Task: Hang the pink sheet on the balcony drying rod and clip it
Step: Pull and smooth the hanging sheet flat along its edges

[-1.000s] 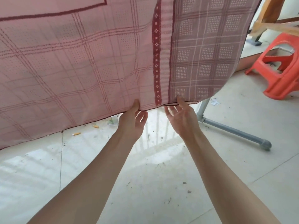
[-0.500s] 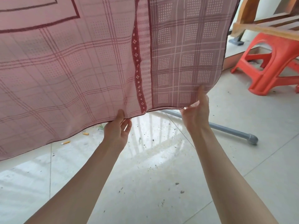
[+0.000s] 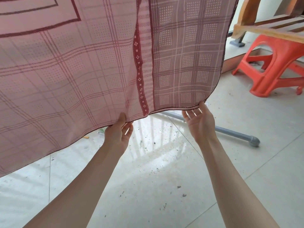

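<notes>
1. The pink sheet (image 3: 98,63) hangs across the upper left and middle of the view, its lower hem sloping down toward the left above the tiled floor (image 3: 164,186).
2. The left hand (image 3: 118,134) reaches up under that hem. Its thumb lies on the near face of the cloth with the fingers behind, so it pinches the hem just left of the sheet's dark red dotted stripe.
3. The right hand (image 3: 199,122) is at the sheet's lower right corner, palm turned toward the camera, fingers spread and fairly straight. The thumb tip touches the hem; I cannot tell whether any finger grips the cloth, and the hand looks released.
4. Between the two hands the hem curves up in a shallow arch.
5. No container is in view.
6. The sheet is thin, light showing through it. Most of it is pale pink with fine plaid lines and dotted squares; the right-hand panel is a greyer brown check with white dot grids, edged by a dark stitched border.
7. Below the sheet's right corner a grey tube (image 3: 230,132) with a rounded end cap lies along the floor.
8. Right of the sheet stands an orange plastic stool (image 3: 276,63), with wooden furniture (image 3: 263,30) over and behind it.
9. The floor tiles are pale, glossy and speckled with dirt.
</notes>
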Demonstrator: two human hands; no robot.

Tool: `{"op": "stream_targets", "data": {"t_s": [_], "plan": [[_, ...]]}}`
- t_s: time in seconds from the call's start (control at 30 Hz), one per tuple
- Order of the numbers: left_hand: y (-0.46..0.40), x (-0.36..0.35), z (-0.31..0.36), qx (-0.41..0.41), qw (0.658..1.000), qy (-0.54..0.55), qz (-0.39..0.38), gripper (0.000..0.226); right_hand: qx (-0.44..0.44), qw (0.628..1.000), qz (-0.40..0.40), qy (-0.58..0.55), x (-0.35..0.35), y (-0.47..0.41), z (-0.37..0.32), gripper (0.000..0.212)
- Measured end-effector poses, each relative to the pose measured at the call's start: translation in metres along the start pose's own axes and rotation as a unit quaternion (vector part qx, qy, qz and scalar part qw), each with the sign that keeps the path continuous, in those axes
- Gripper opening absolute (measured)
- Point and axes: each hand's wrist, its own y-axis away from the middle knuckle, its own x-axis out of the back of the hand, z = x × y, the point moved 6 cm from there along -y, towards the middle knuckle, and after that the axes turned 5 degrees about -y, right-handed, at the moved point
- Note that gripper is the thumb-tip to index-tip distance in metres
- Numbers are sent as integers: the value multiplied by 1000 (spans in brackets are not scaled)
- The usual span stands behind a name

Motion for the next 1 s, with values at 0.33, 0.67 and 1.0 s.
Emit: {"op": "stream_targets", "data": {"t_s": [0.33,0.67,1.0], "plan": [[0,-1,-1,-4,1000,-3,-1,6,158,980,23,120,-11,8,-42,33],[-1,-1,-4,-10,999,-25,-19,10,195,968,56,145,-11,7,-46,3],[0,-2,-5,-12,999,-38,-30,8,234,957,48,166,-20,1,-56,10]]}}
